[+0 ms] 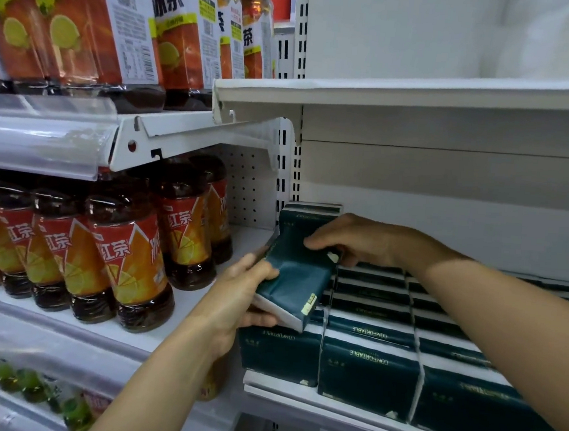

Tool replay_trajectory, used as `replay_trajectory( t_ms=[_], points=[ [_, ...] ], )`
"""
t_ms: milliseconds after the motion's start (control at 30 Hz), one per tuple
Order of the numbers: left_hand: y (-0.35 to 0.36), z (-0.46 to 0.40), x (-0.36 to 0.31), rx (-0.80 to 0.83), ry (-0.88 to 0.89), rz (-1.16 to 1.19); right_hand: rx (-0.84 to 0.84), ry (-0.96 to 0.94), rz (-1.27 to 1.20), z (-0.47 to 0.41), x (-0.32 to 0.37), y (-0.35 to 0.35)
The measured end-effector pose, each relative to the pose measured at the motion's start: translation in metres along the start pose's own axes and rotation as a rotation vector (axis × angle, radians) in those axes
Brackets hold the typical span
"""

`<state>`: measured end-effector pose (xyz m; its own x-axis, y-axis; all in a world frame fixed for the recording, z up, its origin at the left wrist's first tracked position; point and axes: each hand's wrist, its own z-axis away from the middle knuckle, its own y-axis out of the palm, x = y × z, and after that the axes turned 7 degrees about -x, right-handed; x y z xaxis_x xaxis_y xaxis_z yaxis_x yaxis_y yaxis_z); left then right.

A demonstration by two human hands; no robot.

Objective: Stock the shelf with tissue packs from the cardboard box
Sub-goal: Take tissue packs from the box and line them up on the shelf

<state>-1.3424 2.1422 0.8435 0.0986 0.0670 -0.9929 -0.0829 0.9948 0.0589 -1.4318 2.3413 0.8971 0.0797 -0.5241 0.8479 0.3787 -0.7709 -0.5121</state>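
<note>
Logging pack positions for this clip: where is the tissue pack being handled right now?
In the head view, the tissue pack sits tilted at centre, held by the left hand and right hand, above the stocked packs, right of the tea bottles.

We see two bare forearms, each ending in a hand, and nothing is worn on either. Back from the fingers (264, 272) of the left hand (234, 297) the wrist carries no watch, band or sleeve cuff, and the arm is uncovered all the way to the frame's lower edge. Back from the fingers (315, 242) of the right hand (360, 239) we find the same: plain wrist, no ring that we can make out (the view is soft there), and an unsleeved forearm running to the right edge.
</note>
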Motion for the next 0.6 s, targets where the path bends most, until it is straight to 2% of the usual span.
replay_trajectory(
  t_ms=[133, 267, 433, 600],
  points=[
    [-0.003, -0.005, -0.001, -0.117, 0.079, 0.079, 0.009, 0.019, -0.116, 0.001, -0.013, -0.003],
    [-0.006, -0.02, 0.004, -0.22, 0.117, 0.224, -0.217, -0.062, -0.28, -0.003, -0.026, -0.004],
    [0.002, -0.045, 0.0, -0.151, 0.081, 0.159, -0.419, -0.081, -0.282, -0.01, -0.04, 0.004],
    [0.015, -0.069, -0.002, -0.114, 0.049, 0.035, -0.547, -0.082, -0.207, -0.023, -0.053, 0.017]
  ],
)
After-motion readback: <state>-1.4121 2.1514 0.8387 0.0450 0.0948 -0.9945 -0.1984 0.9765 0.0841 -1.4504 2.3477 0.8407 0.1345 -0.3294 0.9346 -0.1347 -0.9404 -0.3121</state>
